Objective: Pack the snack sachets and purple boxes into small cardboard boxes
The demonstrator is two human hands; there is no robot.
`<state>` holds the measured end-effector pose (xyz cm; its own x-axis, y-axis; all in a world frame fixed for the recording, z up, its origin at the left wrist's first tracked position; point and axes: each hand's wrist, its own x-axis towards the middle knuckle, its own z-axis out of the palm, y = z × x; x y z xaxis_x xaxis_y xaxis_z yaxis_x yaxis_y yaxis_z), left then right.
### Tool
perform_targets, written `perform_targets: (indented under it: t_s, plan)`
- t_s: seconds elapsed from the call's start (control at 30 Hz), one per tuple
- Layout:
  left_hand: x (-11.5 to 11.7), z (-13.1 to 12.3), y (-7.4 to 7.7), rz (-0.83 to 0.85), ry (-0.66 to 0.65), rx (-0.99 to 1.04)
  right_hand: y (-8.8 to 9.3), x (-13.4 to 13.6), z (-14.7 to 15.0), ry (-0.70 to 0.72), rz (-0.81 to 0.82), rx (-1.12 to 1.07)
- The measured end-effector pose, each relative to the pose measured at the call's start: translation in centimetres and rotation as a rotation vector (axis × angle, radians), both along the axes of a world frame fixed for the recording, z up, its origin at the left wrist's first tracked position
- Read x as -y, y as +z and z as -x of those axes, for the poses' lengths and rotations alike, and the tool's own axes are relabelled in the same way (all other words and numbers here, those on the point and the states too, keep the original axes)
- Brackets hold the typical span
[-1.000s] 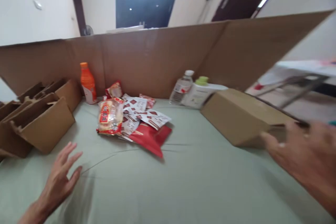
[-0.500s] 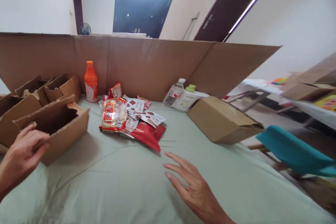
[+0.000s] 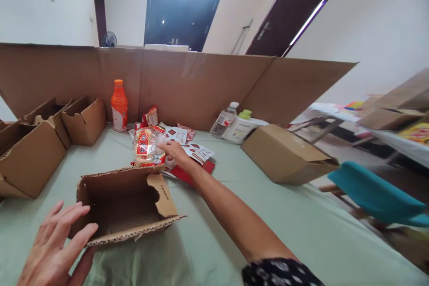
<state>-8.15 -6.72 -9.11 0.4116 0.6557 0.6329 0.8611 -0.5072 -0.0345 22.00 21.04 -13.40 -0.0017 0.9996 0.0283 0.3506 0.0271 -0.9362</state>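
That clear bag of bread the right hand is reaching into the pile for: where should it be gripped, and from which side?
Probably by its right edge, coming from the near right as the right hand does. The bread bag lies on top of the snack packets, with that edge exposed; the open carton blocks the near side, and the orange bottle stands behind.

An orange bottle (image 3: 119,105) stands upright at the far left against the cardboard screen (image 3: 201,85). A clear water bottle (image 3: 224,120) and a white green-capped container (image 3: 243,127) lie far centre-right, just beside a closed carton (image 3: 286,154). Open cartons (image 3: 36,143) crowd the left edge; a teal chair (image 3: 375,196) stands right.
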Motion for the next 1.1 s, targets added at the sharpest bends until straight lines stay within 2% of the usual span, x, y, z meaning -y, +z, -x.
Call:
perform_targets:
  t_s: [0.07, 0.13, 0.23, 0.3, 0.37, 0.47, 0.57, 0.67, 0.73, 0.83, 0.97, 1.03, 1.1]
  plan:
    - [0.4, 0.1, 0.0, 0.014, 0.021, -0.053, -0.3, -0.6, 1.2, 0.011, -0.041, -0.019]
    - [0.9, -0.2, 0.1, 0.034, 0.034, -0.071, 0.2, -0.2, 1.2, -0.007, -0.12, -0.043]
    - [1.2, -0.9, 0.3, 0.081, 0.057, 0.017, 3.0, 1.5, -0.5, -0.082, -0.278, -0.091]
    - [1.2, -1.4, 0.3, 0.1, 0.067, 0.094, 5.7, 3.6, -1.9, -0.142, -0.476, -0.179]
    - [1.1, -1.7, 0.2, 0.104, 0.067, 0.152, 8.1, 6.5, -2.4, -0.132, -0.679, -0.276]
    - [0.9, -1.8, 0.0, 0.1, 0.052, 0.191, 10.0, 11.5, -1.2, 0.035, -0.801, -0.29]
    - [1.0, -1.7, -0.1, 0.069, 0.067, 0.17, 10.4, 15.0, 1.0, 0.255, -0.877, -0.03]
    - [1.3, -1.7, 0.0, 0.075, 0.119, 0.154, 11.4, 16.6, 2.0, 0.523, -0.947, 0.429]
    - [1.5, -1.8, 0.2, 0.112, 0.139, 0.163, 13.1, 17.3, 1.9, 0.652, -0.908, 0.768]
    - [1.5, -2.2, 0.4, 0.137, 0.123, 0.174, 16.1, 18.4, 1.5, 0.715, -0.79, 1.132]
    - [1.3, -2.8, 0.5, 0.124, 0.125, 0.187, 18.6, 19.2, 2.3, 0.777, -0.705, 1.245]
    - [1.2, -2.8, 0.5, 0.113, 0.143, 0.171, 18.8, 18.9, 2.9, 0.804, -0.691, 1.225]
    - [1.1, -2.7, 0.6, 0.097, 0.148, 0.141, 18.4, 18.4, 3.3, 0.773, -0.726, 1.167]
